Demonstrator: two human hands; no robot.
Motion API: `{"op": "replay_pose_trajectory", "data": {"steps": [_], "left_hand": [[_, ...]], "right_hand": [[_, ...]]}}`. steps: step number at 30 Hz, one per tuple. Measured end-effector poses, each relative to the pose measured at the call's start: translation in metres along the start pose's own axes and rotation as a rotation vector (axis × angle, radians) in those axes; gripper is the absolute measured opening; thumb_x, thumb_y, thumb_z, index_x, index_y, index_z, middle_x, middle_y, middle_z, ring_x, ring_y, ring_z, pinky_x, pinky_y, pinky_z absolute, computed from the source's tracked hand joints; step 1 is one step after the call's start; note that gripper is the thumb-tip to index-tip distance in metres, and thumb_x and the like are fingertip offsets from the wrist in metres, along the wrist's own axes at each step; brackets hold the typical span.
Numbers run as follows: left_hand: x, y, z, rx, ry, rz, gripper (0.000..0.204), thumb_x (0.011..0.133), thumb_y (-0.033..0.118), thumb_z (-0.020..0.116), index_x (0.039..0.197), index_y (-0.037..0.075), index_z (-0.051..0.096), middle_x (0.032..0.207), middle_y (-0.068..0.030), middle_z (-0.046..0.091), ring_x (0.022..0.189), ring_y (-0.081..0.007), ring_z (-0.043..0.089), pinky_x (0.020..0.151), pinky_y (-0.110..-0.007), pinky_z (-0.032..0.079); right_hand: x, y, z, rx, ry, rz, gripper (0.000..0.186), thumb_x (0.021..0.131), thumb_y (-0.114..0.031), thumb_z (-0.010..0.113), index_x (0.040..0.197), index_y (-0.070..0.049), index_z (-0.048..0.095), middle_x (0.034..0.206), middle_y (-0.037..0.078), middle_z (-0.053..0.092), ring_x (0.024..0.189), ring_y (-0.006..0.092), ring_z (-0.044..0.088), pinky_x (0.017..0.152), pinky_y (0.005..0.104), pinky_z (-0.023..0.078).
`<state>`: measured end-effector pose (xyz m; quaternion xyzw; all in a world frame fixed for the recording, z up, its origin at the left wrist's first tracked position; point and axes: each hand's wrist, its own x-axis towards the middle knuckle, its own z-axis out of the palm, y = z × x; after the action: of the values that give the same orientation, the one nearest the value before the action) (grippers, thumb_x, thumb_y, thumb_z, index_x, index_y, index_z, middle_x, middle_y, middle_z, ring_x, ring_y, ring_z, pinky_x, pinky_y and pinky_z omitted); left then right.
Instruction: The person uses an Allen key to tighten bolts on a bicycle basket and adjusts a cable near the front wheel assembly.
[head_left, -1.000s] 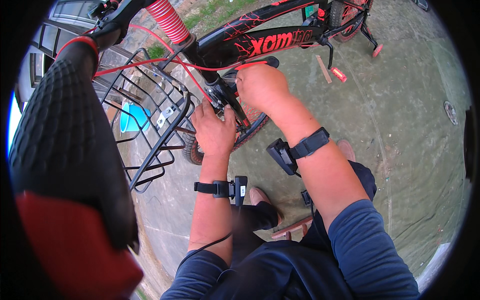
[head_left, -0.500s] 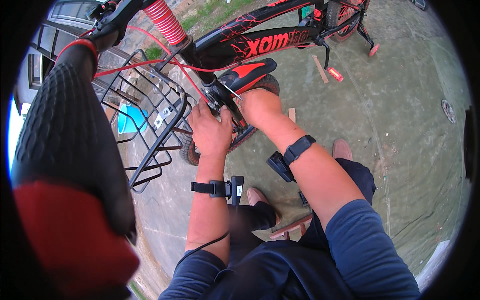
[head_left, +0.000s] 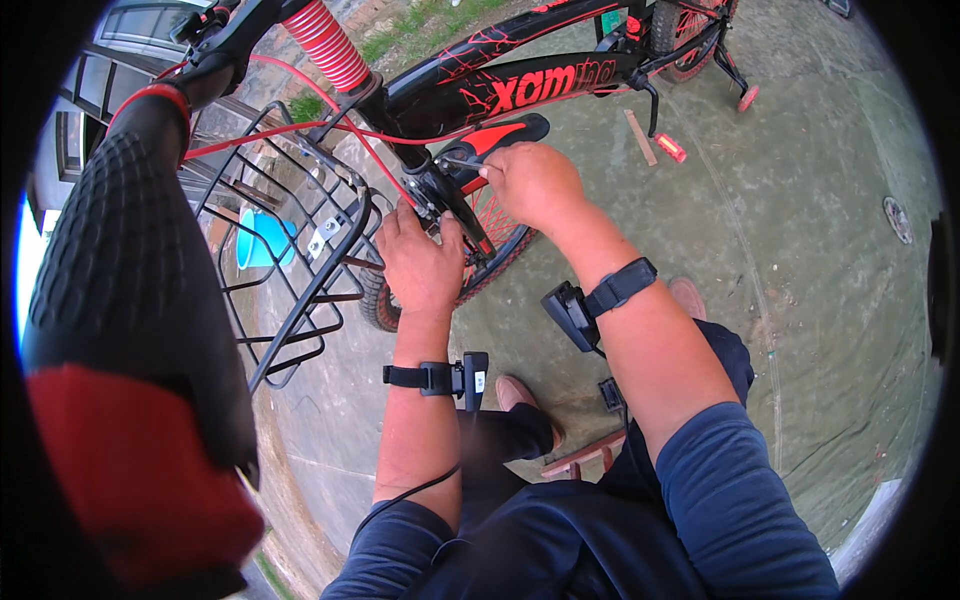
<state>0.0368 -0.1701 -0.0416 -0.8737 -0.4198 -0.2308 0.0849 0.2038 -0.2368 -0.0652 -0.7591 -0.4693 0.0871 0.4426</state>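
Observation:
A black and red bicycle (head_left: pixel 420 100) stands in front of me, its front fork and wheel (head_left: pixel 505 225) near my hands. My left hand (head_left: pixel 422 265) is closed at the front brake (head_left: pixel 426 207), thumb on one side and fingers on the other; the fingertips are partly hidden. A red cable (head_left: pixel 375 155) runs down to that brake. My right hand (head_left: pixel 535 185) grips a slim metal wrench (head_left: pixel 463 163), whose far end reaches the fork just above the brake. Behind the wrench shows the black and red front mudguard (head_left: pixel 505 135).
A black wire basket (head_left: pixel 300 290) hangs on the left, beneath the handlebar grip (head_left: pixel 125 250). Beyond it stands a blue bucket (head_left: pixel 265 238). On the ground lie a wooden strip (head_left: pixel 640 137), a red object (head_left: pixel 671 149) and a round disc (head_left: pixel 897 220).
My right hand has swung up and away from the wheel, turning the wrench from a downward slant to nearly level. The left hand stays at the brake. The handlebar has shifted slightly left.

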Motion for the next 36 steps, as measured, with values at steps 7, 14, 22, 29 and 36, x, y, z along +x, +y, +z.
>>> {"op": "replay_pose_trajectory", "data": {"steps": [7, 14, 22, 29, 36], "left_hand": [[-0.001, -0.002, 0.001, 0.025, 0.008, 0.001, 0.060, 0.084, 0.033, 0.066, 0.126, -0.008, 0.055, 0.122, -0.0246, 0.058, 0.114, -0.0398, 0.052, 0.095, -0.047, 0.047], [0.000, -0.001, 0.001, 0.026, -0.007, 0.003, 0.060, 0.084, 0.033, 0.065, 0.125, -0.009, 0.054, 0.122, -0.0253, 0.058, 0.114, -0.0399, 0.052, 0.096, -0.047, 0.047], [0.000, -0.001, 0.001, 0.027, -0.025, -0.003, 0.060, 0.085, 0.033, 0.065, 0.127, -0.008, 0.053, 0.123, -0.0248, 0.057, 0.115, -0.0400, 0.051, 0.096, -0.047, 0.047], [0.000, 0.002, -0.003, 0.018, -0.037, -0.019, 0.060, 0.085, 0.033, 0.065, 0.127, -0.008, 0.054, 0.122, -0.0246, 0.057, 0.115, -0.0403, 0.051, 0.096, -0.048, 0.046], [0.001, 0.002, -0.003, -0.012, -0.047, -0.015, 0.061, 0.085, 0.034, 0.064, 0.128, -0.008, 0.053, 0.123, -0.0243, 0.057, 0.116, -0.0398, 0.051, 0.096, -0.048, 0.047]], "right_hand": [[0.011, -0.020, -0.014, -0.058, -0.042, -0.007, 0.023, 0.088, -0.027, 0.057, 0.087, -0.010, 0.072, 0.081, 0.015, 0.068, 0.080, 0.0376, 0.066, 0.072, 0.0499, 0.052], [0.015, -0.036, -0.012, -0.153, -0.050, -0.013, 0.020, 0.079, -0.021, 0.060, 0.082, -0.008, 0.075, 0.080, 0.016, 0.070, 0.078, 0.0351, 0.069, 0.070, 0.0455, 0.056], [0.011, -0.051, -0.011, -0.194, -0.064, -0.008, 0.024, 0.084, -0.024, 0.058, 0.080, -0.007, 0.074, 0.077, 0.017, 0.070, 0.072, 0.0347, 0.070, 0.065, 0.0457, 0.056], [-0.003, -0.026, 0.011, -0.099, -0.223, 0.119, 0.019, 0.074, -0.015, 0.064, 0.086, -0.004, 0.074, 0.090, 0.019, 0.072, 0.087, 0.0357, 0.070, 0.075, 0.0441, 0.056], [-0.003, -0.001, 0.035, -0.158, -0.215, 0.130, 0.021, 0.078, -0.012, 0.059, 0.089, -0.003, 0.074, 0.092, 0.020, 0.071, 0.089, 0.0352, 0.070, 0.076, 0.0445, 0.056]]}}
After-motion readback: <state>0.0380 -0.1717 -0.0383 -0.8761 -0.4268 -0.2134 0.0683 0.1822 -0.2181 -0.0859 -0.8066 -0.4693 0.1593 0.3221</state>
